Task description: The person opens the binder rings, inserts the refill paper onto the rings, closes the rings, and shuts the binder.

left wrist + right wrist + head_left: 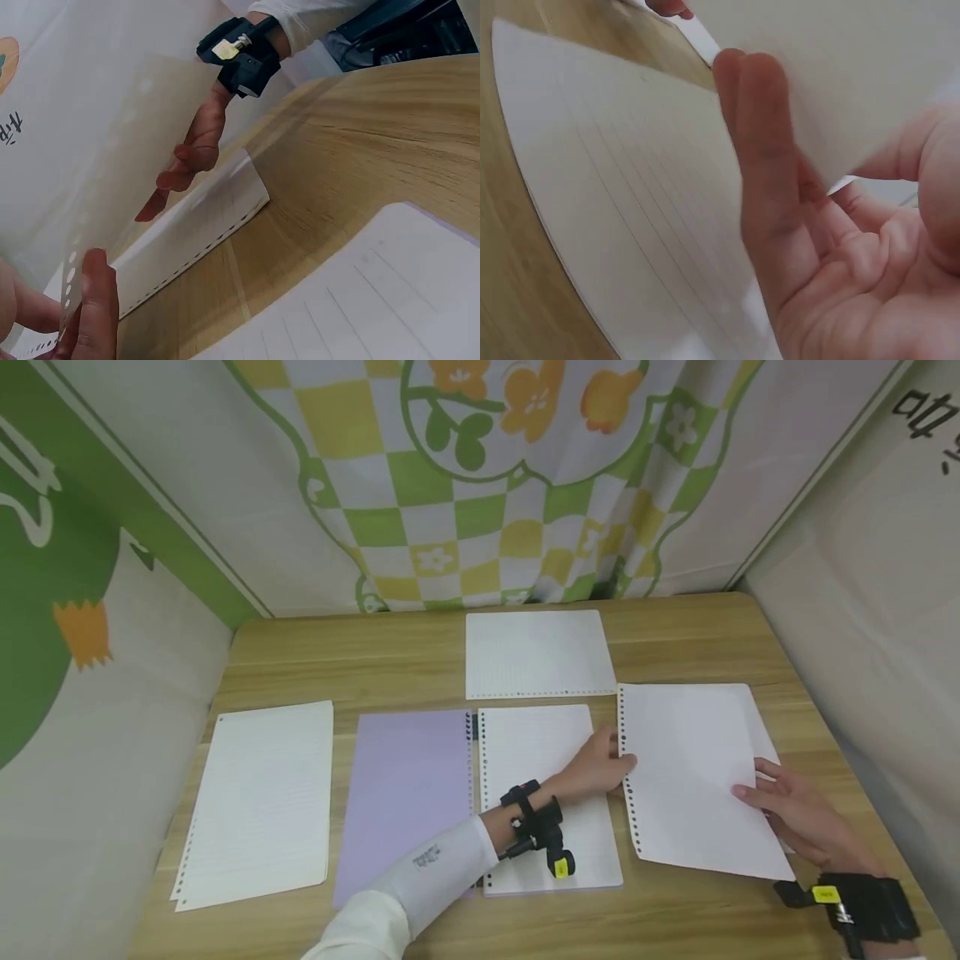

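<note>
A white loose-leaf sheet [690,760] with a row of punched holes is raised over the right side of the table. My left hand [596,768] pinches its holed left edge between thumb and fingers. On the opposite edge, my right hand [802,814] grips the sheet, thumb on top; the right wrist view shows its fingers behind the paper [870,60]. Beneath it lies another sheet [767,743], mostly covered in the head view, its ruled lines showing in the right wrist view. Under my left forearm is an open ring notebook with a lined page [536,743] and a purple cover [412,785].
Two or more overlapping lined sheets [258,802] lie at the left of the wooden table [337,652]. Another sheet [536,652] lies crosswise behind the notebook. A patterned curtain [480,510] hangs at the table's back edge, with pale fabric walls on both sides.
</note>
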{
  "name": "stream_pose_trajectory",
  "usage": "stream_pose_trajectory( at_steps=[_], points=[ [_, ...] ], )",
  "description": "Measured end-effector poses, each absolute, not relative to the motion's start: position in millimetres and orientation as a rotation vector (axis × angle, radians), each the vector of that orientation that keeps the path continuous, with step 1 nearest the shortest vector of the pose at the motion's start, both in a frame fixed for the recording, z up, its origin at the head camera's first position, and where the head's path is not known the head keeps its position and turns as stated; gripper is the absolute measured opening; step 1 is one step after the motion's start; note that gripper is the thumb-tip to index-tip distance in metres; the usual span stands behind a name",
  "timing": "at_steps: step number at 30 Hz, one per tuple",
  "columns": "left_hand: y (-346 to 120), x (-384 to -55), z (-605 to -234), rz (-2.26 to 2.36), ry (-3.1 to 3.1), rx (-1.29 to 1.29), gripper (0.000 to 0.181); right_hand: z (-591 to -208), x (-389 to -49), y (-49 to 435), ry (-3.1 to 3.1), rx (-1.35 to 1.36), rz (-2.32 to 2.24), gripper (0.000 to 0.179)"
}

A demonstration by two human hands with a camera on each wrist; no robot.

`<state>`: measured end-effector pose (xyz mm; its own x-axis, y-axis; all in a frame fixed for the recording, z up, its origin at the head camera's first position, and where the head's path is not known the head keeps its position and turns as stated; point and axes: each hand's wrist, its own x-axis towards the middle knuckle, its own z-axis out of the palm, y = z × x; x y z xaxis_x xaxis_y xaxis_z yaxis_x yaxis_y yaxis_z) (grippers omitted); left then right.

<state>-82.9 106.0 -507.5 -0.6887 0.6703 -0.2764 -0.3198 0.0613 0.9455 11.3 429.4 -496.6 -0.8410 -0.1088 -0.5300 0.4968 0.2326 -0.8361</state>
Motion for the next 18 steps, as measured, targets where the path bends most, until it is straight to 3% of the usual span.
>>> stream_pose_trajectory(
  at_steps=[3, 14, 18],
  points=[
    [95.1, -81.9, -511.7, 1.7, 1.706, 0.411, 0.042, -491.5, 10.8, 417.0, 2.052, 0.338, -1.58, 0.088],
    [35.9, -71.1, -505.1, 1.725, 1.889, 0.27, 0.032, -470.7, -7.7, 346.7, 2.371, 0.324, -1.432, 0.06],
    [12.6, -61.6, -500.3, 1.774, 1.844, 0.159, 0.033, -469.2, -11.2, 327.1, 2.389, 0.35, -1.491, 0.059]
  ],
)
